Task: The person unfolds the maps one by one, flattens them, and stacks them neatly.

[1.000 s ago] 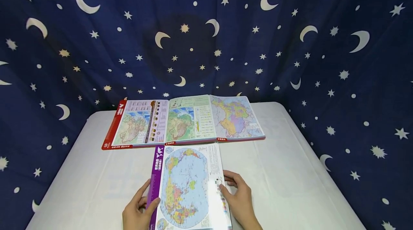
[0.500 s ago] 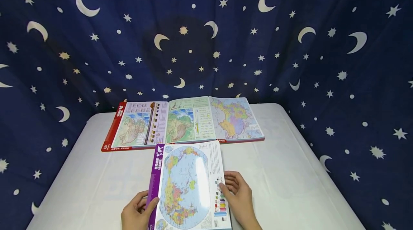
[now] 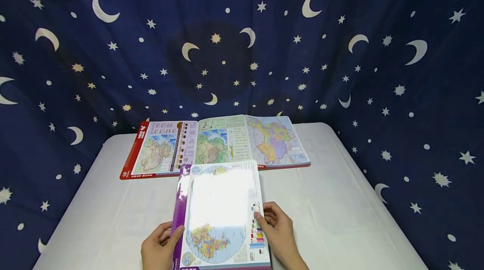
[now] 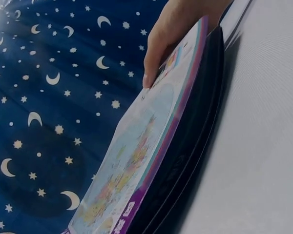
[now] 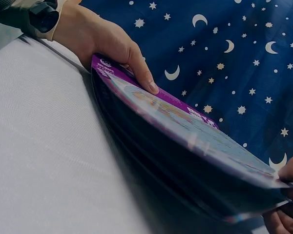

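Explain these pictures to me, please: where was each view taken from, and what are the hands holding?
There is no robot here: these are a person's bare hands. The wide view comes from a camera on the person's head, looking forward and down. The two close views come from cameras worn on the left and right wrists, looking at the work.

Toward the back of the white table lies a red-edged map with three panels showing. Nearer, the left hand and right hand hold a purple-edged map by opposite sides, at least partly raised; bright glare hides some of its print in the wide view. Behind hangs a blue curtain with moons and stars.
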A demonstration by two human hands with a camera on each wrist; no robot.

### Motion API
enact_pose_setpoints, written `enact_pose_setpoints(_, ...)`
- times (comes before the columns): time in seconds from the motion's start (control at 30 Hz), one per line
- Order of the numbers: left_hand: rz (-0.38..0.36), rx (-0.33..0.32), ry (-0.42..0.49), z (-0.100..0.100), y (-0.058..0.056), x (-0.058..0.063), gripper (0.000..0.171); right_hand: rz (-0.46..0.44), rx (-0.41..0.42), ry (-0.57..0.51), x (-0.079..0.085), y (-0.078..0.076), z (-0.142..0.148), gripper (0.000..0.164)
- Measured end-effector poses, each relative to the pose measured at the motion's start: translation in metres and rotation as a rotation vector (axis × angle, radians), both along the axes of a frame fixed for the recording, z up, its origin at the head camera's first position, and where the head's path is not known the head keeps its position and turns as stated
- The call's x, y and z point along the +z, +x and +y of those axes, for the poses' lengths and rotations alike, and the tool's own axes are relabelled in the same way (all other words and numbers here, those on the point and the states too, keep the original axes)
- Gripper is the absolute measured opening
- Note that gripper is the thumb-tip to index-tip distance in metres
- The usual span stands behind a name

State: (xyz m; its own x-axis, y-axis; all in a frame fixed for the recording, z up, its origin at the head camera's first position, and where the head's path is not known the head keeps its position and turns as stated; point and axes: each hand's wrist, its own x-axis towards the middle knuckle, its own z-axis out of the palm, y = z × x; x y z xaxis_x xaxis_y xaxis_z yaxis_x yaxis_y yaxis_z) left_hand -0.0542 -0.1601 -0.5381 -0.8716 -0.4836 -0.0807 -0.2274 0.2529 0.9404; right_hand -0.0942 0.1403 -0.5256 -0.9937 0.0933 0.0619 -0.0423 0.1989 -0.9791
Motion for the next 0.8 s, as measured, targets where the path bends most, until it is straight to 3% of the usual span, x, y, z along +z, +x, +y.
enact_pose_setpoints(0.4, 0.033, 0.03, 0.046, 0.002, -0.029, 0.001, 0.03, 0.03, 0.106, 0.152, 0.005, -0.001, 0.003, 0.03)
enact_pose_setpoints(0.57, 0.08, 0.012, 0.026, 0.003, -0.04, 0.0, 0.023, 0.07, 0.143, 0.211, 0.008, -0.006, 0.007, 0.03)
enact_pose_setpoints(0.8, 0.116, 0.019, -0.027, 0.004, -0.048, -0.002, 0.015, 0.085, 0.134, 0.235, 0.007, -0.017, 0.008, 0.028)
